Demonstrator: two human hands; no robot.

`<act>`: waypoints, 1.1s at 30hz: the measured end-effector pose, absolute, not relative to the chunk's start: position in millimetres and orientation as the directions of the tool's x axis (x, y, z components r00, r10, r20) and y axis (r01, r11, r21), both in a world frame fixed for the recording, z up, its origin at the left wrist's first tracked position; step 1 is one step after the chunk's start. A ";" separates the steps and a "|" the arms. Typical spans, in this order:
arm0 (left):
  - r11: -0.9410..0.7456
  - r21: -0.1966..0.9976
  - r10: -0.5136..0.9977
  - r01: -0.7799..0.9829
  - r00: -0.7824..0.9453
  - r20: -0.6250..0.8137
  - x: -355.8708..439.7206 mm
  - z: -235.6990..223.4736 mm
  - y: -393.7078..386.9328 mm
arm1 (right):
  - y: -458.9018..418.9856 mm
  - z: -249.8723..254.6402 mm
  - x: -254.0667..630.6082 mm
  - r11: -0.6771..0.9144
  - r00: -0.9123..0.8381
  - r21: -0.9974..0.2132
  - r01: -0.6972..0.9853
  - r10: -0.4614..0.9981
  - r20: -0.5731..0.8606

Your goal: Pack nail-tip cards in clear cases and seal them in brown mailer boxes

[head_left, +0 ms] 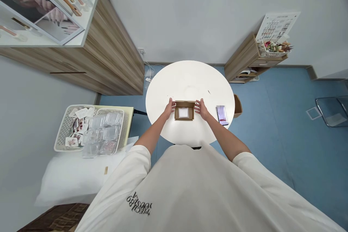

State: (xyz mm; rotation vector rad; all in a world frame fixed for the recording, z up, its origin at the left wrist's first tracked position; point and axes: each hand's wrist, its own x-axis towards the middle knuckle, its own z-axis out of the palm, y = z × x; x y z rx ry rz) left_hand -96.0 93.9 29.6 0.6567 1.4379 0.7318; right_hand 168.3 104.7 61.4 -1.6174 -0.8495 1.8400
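A small brown cardboard box [176,116] sits on the round white table [190,79] with its lid up at the back. Inside it lies a white, wrapped-looking packet [183,112]. My left hand [169,108] is at the box's left side, fingers stretched out and thumb raised. On the right side, my right hand [201,109] has its fingers spread, with the tips close to the box wall. Whether the fingertips touch the cardboard, I cannot tell. Neither hand is closed around anything.
A phone [222,115] lies right of my right hand. At left, white baskets [60,134] hold cards and clear plastic packs [104,134]. An open brown carton [237,106] stands beyond the table's right edge. Wooden cabinets [116,43] flank the table, and a metal-framed chair [326,110] is far right.
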 end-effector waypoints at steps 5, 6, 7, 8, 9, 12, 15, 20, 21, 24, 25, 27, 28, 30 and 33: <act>0.563 0.821 0.826 0.090 -0.053 -0.561 -98.0 22.6 74.9 | 89.3 58.7 165.1 -0.580 -0.140 -0.808 0.099 0.796 -0.589; 0.540 0.829 0.841 0.143 -0.056 -0.538 -98.6 20.6 68.7 | 83.9 57.0 164.6 -0.543 -0.143 -0.827 0.148 0.815 -0.561; 0.516 0.835 0.855 0.194 -0.058 -0.515 -99.1 18.5 61.9 | 77.9 54.8 164.5 -0.498 -0.150 -0.843 0.202 0.835 -0.529; 0.492 0.838 0.868 0.235 -0.061 -0.492 -99.4 16.5 54.6 | 71.4 52.4 164.8 -0.450 -0.158 -0.855 0.257 0.853 -0.497; 0.470 0.842 0.880 0.265 -0.066 -0.471 -99.5 14.5 47.0 | 64.6 49.6 165.5 -0.403 -0.165 -0.862 0.307 0.870 -0.466; 0.416 0.857 0.908 0.305 -0.093 -0.408 -98.2 10.4 23.6 | 44.6 39.8 168.8 -0.336 -0.146 -0.851 0.404 0.894 -0.423; 0.395 0.855 0.916 0.337 -0.068 -0.396 -95.1 8.1 4.8 | 29.4 30.0 171.7 -0.341 -0.146 -0.826 0.448 0.884 -0.444; 0.442 0.812 0.879 0.381 -0.001 -0.477 -87.8 2.1 -7.8 | 18.4 21.6 170.1 -0.372 -0.166 -0.791 0.486 0.849 -0.501; 0.439 0.811 0.878 0.386 0.005 -0.478 -86.4 1.0 -8.2 | 17.6 21.5 169.0 -0.373 -0.170 -0.789 0.487 0.846 -0.505; 0.406 0.819 0.895 0.406 0.002 -0.445 -83.7 1.0 -7.4 | 17.7 24.3 165.8 -0.381 -0.158 -0.785 0.489 0.846 -0.509; 0.394 0.821 0.902 0.413 -0.002 -0.432 -83.4 2.4 -6.7 | 18.5 25.9 165.2 -0.383 -0.149 -0.783 0.491 0.848 -0.508; 0.368 0.829 0.915 0.421 -0.003 -0.404 -83.5 6.9 -4.7 | 21.4 29.6 165.1 -0.373 -0.141 -0.789 0.488 0.858 -0.494; 0.353 0.834 0.922 0.425 -0.007 -0.386 -83.6 9.7 -3.3 | 23.3 31.5 165.6 -0.356 -0.145 -0.798 0.485 0.868 -0.475; 0.315 0.842 0.940 0.438 -0.021 -0.341 -83.6 15.2 0.1 | 27.7 35.5 167.1 -0.302 -0.158 -0.822 0.483 0.893 -0.421; 0.282 0.853 0.958 0.439 -0.078 -0.277 -81.6 21.9 7.0 | 35.2 42.3 167.7 -0.220 -0.160 -0.841 0.494 0.928 -0.336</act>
